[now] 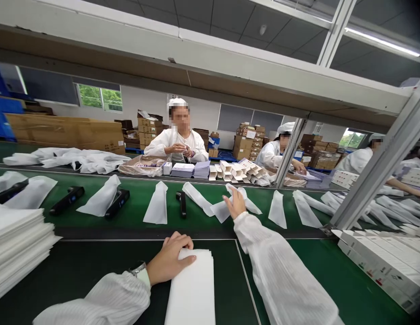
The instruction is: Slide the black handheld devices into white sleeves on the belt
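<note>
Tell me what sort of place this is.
Probably a factory packing line: a green belt bearing white wrappings and black devices, white-clad co-workers across it, and stacked cardboard boxes behind them.

Under my left hand point(171, 258) lies a long stack of thin white sheets point(193, 293), flat on the table point(95, 259), edges slightly offset at its far right corner. Beside my right hand point(235, 204), a soft white pouch point(221, 211) lies aslant on the green belt point(137, 195), partly hidden.

Four black devices point(67, 200), two white stacks point(193, 293)
</note>
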`<state>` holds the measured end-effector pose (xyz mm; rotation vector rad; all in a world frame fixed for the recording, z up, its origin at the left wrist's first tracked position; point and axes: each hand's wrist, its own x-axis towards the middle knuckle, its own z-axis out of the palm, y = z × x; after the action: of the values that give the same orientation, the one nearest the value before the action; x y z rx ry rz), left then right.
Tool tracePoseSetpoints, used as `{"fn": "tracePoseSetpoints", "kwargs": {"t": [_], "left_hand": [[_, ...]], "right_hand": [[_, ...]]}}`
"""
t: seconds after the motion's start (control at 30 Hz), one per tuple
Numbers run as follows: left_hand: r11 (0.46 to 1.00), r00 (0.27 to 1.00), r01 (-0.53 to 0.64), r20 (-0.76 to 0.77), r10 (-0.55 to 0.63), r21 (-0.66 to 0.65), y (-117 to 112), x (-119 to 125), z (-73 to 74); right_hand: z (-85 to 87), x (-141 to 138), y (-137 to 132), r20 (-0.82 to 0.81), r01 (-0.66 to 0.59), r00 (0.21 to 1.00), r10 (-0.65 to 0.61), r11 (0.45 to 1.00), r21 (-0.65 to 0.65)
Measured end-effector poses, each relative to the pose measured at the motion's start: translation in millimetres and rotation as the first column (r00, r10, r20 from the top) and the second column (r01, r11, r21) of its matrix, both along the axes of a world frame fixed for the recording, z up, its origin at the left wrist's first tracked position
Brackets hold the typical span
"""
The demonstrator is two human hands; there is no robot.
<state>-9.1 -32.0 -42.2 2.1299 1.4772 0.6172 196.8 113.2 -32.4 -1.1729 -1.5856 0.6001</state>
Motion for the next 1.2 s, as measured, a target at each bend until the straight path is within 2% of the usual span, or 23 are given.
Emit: {"fn": "tracePoseSetpoints", "kwargs": {"t": [0.03,0.07,0.13,0.17,0.2,0.3,0.37,0.47,0.57,0.6,0.63,0.67,0.7,0.77,0.8,0.83,0.87,0.93,1.07,1.13,1.2], "left_hand": [[1.0,1.0,-0.011,0.02,0.011,0.006,2,0,-0.7],[1.0,0.999,-0.019,0.04,0.018,0.011,3,0,-1.7],[1.0,0.997,-0.02,0.068,0.019,0.016,5,-2,-4.4],[1.0,0.997,-0.014,0.08,0.013,0.013,5,-3,-5.5],[1.0,0.995,-0.006,0.098,0.005,0.008,5,-4,-6.0],[1.0,0.972,0.012,0.233,-0.008,-0.015,6,-6,-3.5],[0.999,0.945,0.025,0.328,-0.015,-0.027,7,-6,0.6],[0.992,0.929,0.122,0.355,-0.101,-0.037,12,-4,6.6],[0.967,0.885,0.241,0.427,-0.185,-0.081,17,-3,11.2],[0.96,0.858,0.26,0.481,-0.181,-0.102,18,-3,12.3],[0.956,0.828,0.268,0.536,-0.165,-0.119,18,-3,12.9],[0.956,0.801,0.264,0.581,-0.142,-0.13,18,-4,12.8],[0.957,0.784,0.255,0.609,-0.121,-0.139,18,-4,11.7],[0.962,0.782,0.224,0.618,-0.083,-0.156,18,-5,6.5],[0.964,0.792,0.211,0.606,-0.07,-0.164,19,-5,2.6],[0.966,0.805,0.197,0.591,-0.061,-0.169,20,-5,-1.6],[0.968,0.817,0.183,0.574,-0.055,-0.169,21,-6,-5.7],[0.978,0.834,0.154,0.549,-0.053,-0.139,24,-6,-11.7],[0.992,0.835,0.121,0.545,-0.077,-0.046,23,-5,-11.6],[0.993,0.831,0.113,0.551,-0.077,-0.031,21,-4,-7.6],[0.995,0.83,0.1,0.553,-0.067,-0.03,18,-3,-2.4]], "right_hand": [[-6.0,-9,-14,0.066,-0.138,0.988,0.138,0.99,-0.005],[-12.3,-17,-28,0.119,-0.295,0.948,0.296,0.955,-0.03],[-24.6,-30,-56,0.179,-0.528,0.826,0.534,0.845,-0.085],[-29.8,-35,-68,0.2,-0.568,0.794,0.573,0.818,-0.09],[-34.0,-38,-77,0.214,-0.569,0.792,0.571,0.819,-0.078],[-39.2,-40,-87,0.165,-0.49,0.857,0.489,0.871,-0.033],[-37.9,-38,-84,0.136,-0.507,0.85,0.509,0.86,-0.049],[-32.7,-33,-76,0.15,-0.62,0.768,0.623,0.781,-0.066],[-25.9,-26,-65,0.156,-0.761,0.619,0.77,0.637,-0.124],[-23.5,-25,-60,0.132,-0.795,0.569,0.811,0.584,-0.164],[-21.1,-26,-53,0.095,-0.805,0.554,0.827,0.561,-0.194],[-18.9,-29,-45,0.064,-0.774,0.601,0.797,0.6,-0.204],[-17.2,-34,-37,0.044,-0.698,0.696,0.717,0.69,-0.193],[-16.1,-51,-18,0.034,-0.439,0.894,0.447,0.888,-0.135],[-16.8,-60,-8,0.035,-0.3,0.952,0.306,0.947,-0.115],[-18.1,-70,1,0.032,-0.219,0.974,0.224,0.969,-0.115],[-19.6,-80,10,0.014,-0.166,0.985,0.17,0.977,-0.136],[-21.7,-94,22,-0.055,-0.147,0.989,0.138,0.969,-0.198],[-15.1,-95,21,-0.236,-0.271,0.947,0.217,0.934,-0.232],[-6.2,-84,10,-0.388,-0.428,0.86,0.332,0.884,-0.191],[4.2,-71,-5,-0.545,-0.623,0.691,0.475,0.773,-0.115]]}}
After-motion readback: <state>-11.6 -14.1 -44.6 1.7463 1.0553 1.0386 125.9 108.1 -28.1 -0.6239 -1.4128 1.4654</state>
